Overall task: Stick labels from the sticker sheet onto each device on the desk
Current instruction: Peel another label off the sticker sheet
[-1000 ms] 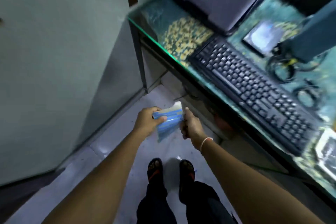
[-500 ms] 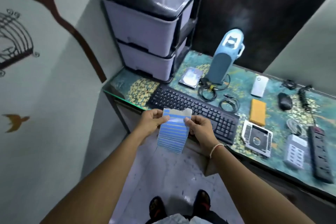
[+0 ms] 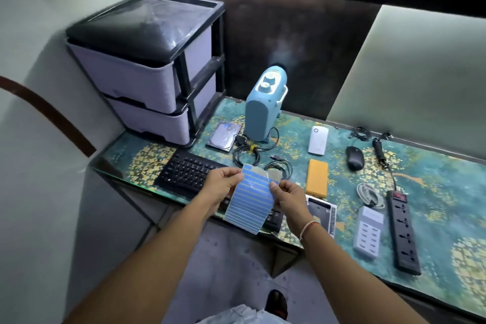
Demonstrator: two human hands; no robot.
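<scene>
Here, both hands pinch glossy blue-striped sticker sheet point(image 3: 249, 201): left hand point(image 3: 221, 187) left edge, right hand point(image 3: 288, 196) peeled corner.

Watching the feed, I saw two bare forearms with no sleeves reaching the wrists, and the left hand point(image 3: 222, 187) carried no ring, watch or band that I could make out. The right hand point(image 3: 290, 198) had a thin bracelet point(image 3: 308, 227) of pale and orange thread wound around the wrist just behind it. Well below that bracelet, at the bottom edge of my view, there was a dark shoe point(image 3: 276, 302) with an orange-red accent, and just under it a patch of crumpled pale bluish-white clothing point(image 3: 236, 315).
</scene>
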